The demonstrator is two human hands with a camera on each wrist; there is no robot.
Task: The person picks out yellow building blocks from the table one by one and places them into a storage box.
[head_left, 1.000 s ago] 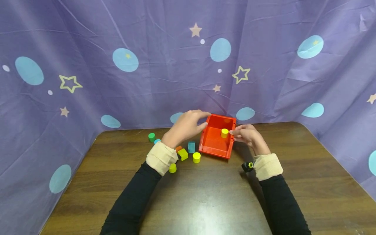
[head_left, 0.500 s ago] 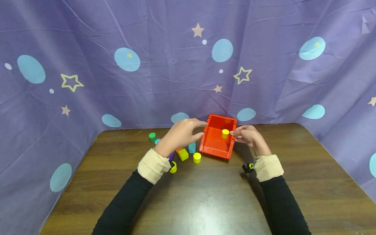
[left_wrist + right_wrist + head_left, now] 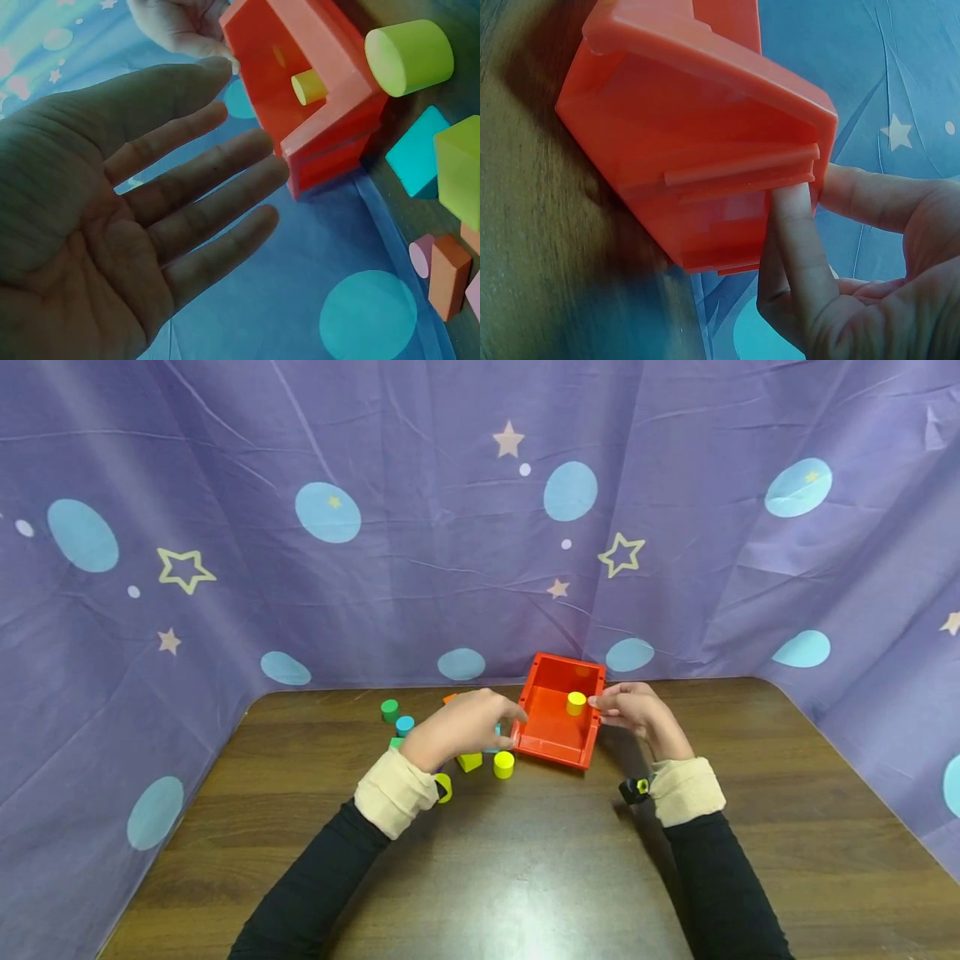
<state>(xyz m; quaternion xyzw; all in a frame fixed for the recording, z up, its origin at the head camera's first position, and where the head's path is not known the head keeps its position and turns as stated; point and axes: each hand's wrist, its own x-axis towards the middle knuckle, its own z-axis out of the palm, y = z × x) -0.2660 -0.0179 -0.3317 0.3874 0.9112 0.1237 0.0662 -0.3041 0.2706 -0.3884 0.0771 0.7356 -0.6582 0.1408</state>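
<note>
A red plastic bin stands near the back of the table with a yellow cylinder inside. My right hand pinches the bin's right side wall between thumb and fingers; the right wrist view shows fingers under a ledge on that wall. My left hand hovers left of the bin, above several toy blocks, its fingers extended and holding nothing. Beneath it lie a turquoise block and a yellow-green block, partly hidden by the hand in the head view. Another yellow cylinder stands before the bin.
Left of the left hand are a green cylinder and a blue cylinder. An orange block and a pink cylinder lie close together. A purple patterned curtain hangs behind the wooden table.
My left hand has moved away from the bin's left rim, then lowered towards the blocks beside it. The right hand keeps its grip on the bin, which stays in place.
</note>
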